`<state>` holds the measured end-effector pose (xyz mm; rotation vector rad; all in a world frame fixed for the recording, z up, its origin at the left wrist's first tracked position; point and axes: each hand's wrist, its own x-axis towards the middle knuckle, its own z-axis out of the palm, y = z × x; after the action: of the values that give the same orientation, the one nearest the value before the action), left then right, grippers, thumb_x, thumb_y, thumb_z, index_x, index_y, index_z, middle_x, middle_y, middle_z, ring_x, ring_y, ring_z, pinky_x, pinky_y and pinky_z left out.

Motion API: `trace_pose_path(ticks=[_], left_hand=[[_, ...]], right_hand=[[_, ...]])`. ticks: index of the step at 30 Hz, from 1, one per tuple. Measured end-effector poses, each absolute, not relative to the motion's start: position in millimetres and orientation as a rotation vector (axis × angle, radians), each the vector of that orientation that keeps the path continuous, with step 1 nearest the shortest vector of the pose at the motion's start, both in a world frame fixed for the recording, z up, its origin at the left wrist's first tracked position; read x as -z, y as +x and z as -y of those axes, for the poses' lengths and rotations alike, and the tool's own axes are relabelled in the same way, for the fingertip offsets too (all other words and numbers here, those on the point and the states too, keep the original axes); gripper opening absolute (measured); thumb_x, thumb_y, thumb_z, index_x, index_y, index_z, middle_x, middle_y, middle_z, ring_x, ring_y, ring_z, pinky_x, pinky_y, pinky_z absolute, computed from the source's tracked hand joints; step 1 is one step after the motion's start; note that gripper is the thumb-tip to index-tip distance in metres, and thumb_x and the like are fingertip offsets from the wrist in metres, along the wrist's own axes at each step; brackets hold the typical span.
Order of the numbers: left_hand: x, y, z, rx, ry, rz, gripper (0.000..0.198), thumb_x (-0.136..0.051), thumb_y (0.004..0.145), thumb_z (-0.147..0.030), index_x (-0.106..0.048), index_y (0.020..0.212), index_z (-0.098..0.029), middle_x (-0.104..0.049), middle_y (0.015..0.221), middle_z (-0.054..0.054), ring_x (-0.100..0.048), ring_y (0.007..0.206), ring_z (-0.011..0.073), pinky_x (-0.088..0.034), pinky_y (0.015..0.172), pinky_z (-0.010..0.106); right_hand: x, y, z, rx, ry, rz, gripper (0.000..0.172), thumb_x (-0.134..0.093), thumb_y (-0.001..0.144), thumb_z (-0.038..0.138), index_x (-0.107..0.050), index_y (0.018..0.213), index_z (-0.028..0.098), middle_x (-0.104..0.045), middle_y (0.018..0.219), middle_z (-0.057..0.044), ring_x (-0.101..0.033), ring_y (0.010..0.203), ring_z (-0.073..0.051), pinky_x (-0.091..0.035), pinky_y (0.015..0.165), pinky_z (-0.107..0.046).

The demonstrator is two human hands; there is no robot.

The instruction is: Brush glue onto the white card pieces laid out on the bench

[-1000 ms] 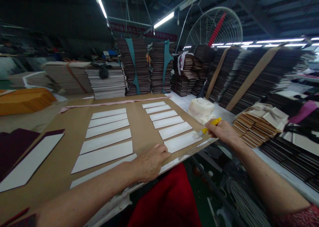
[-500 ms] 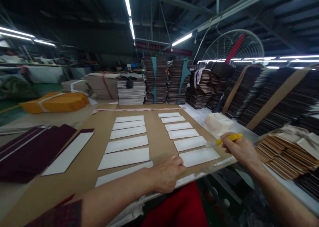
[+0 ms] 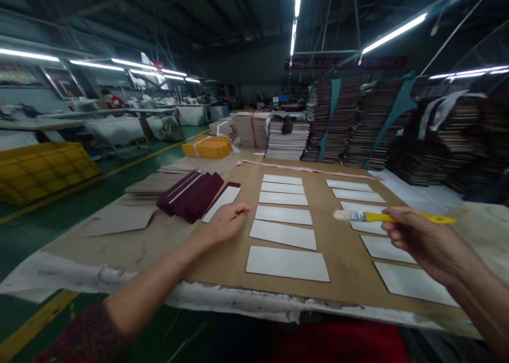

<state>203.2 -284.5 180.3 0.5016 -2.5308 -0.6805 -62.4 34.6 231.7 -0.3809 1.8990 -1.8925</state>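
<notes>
My right hand (image 3: pixel 417 233) is closed around the yellow handle of a brush (image 3: pixel 376 217), whose pale bristles point left above the brown board (image 3: pixel 338 267). White rectangular pieces (image 3: pixel 287 263) lie on that board in two columns, and my right hand is over the right column. To the left of the middle column, my left hand (image 3: pixel 228 219) hovers with curled fingers; whether anything is between them is hidden. Just beyond it lies a white strip (image 3: pixel 222 201) on a dark maroon piece. Maroon pieces (image 3: pixel 193 196) are stacked farther left.
Tall dark stacks (image 3: pixel 371 124) and a white-edged stack (image 3: pixel 287 139) line the table's far side. Yellow bundles (image 3: pixel 207 146) sit at the far left. A pale block (image 3: pixel 483 235) stands at the right. A yellow crate (image 3: pixel 45 172) is on the floor.
The view has turned left. My left hand has left the near end of the right column and moved across toward the maroon pieces. My right hand still holds the brush.
</notes>
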Motion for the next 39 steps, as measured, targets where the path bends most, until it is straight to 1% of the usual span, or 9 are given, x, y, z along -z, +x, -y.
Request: trace_pose_path(ticks=[2,5,9,12,16,21,25,30,39], left_hand=[[-164,206,285,0.626,0.456,2.575,0.029,-0.045,0.088,-0.014,-0.069,0.104,-0.015,-0.07,0.105,0.006,-0.064,0.098,0.0196,-0.048,0.09,0.033],[-150,209,275,0.618,0.396,2.591,0.031,-0.041,0.088,-0.009,-0.069,0.101,-0.014,-0.068,0.099,0.007,-0.062,0.096,0.0197,-0.048,0.089,0.034],[-138,219,259,0.608,0.349,2.598,0.031,-0.043,0.091,-0.01,-0.069,0.106,-0.014,-0.066,0.101,0.008,-0.06,0.098,0.0201,-0.048,0.089,0.034],[-134,226,252,0.473,0.327,2.639,0.031,-0.045,0.091,-0.011,-0.07,0.109,-0.014,-0.065,0.103,0.009,-0.057,0.099,0.0219,-0.046,0.09,0.036],[-135,229,247,0.386,0.331,2.684,0.028,-0.046,0.092,-0.014,-0.073,0.101,-0.014,-0.064,0.097,0.009,-0.055,0.096,0.0223,-0.045,0.086,0.036],[-137,229,246,0.47,0.32,2.64,0.024,-0.051,0.09,-0.014,-0.074,0.093,-0.015,-0.065,0.09,0.007,-0.056,0.091,0.0204,-0.045,0.081,0.033],[-134,230,245,0.511,0.325,2.61,0.019,-0.053,0.088,-0.013,-0.071,0.086,-0.014,-0.066,0.09,0.007,-0.057,0.09,0.0199,-0.046,0.082,0.032],[-133,230,245,0.43,0.318,2.63,0.021,-0.051,0.089,-0.013,-0.072,0.091,-0.015,-0.065,0.092,0.008,-0.057,0.09,0.0203,-0.045,0.082,0.033],[-133,228,246,0.454,0.284,2.625,0.021,-0.052,0.087,-0.011,-0.073,0.088,-0.015,-0.064,0.089,0.007,-0.056,0.089,0.0195,-0.044,0.082,0.033]], right_hand=[[-234,-54,-6,1.876,-0.441,-1.836,0.017,-0.067,0.072,0.03,-0.06,0.084,0.021,-0.062,0.062,-0.001,-0.05,0.047,-0.007,-0.04,0.04,-0.014],[-235,-37,28,1.829,-0.547,-1.795,0.02,-0.068,0.072,0.032,-0.06,0.085,0.019,-0.061,0.06,0.0,-0.048,0.045,-0.008,-0.039,0.039,-0.015],[-225,-6,59,1.7,-0.63,-1.775,0.026,-0.067,0.07,0.035,-0.064,0.088,0.016,-0.062,0.059,0.0,-0.049,0.045,-0.008,-0.039,0.038,-0.016],[-214,15,75,1.628,-0.614,-1.795,0.027,-0.065,0.07,0.034,-0.065,0.088,0.014,-0.063,0.059,-0.001,-0.05,0.044,-0.008,-0.04,0.038,-0.017],[-202,32,93,1.604,-0.589,-1.78,0.024,-0.062,0.072,0.031,-0.064,0.088,0.013,-0.063,0.057,-0.001,-0.051,0.044,-0.009,-0.041,0.039,-0.017],[-192,39,104,1.596,-0.668,-1.784,0.025,-0.063,0.072,0.034,-0.064,0.088,0.014,-0.065,0.06,-0.001,-0.054,0.046,-0.01,-0.045,0.04,-0.019],[-186,42,107,1.57,-0.66,-1.782,0.026,-0.063,0.073,0.036,-0.064,0.088,0.015,-0.064,0.06,-0.001,-0.054,0.046,-0.01,-0.046,0.04,-0.019],[-180,47,111,1.534,-0.674,-1.798,0.025,-0.062,0.074,0.036,-0.064,0.087,0.015,-0.064,0.06,0.0,-0.055,0.045,-0.01,-0.047,0.04,-0.02],[-179,31,105,1.353,-0.745,-2.001,0.018,-0.06,0.076,0.035,-0.063,0.08,0.018,-0.065,0.058,0.0,-0.057,0.045,-0.013,-0.048,0.04,-0.022]])
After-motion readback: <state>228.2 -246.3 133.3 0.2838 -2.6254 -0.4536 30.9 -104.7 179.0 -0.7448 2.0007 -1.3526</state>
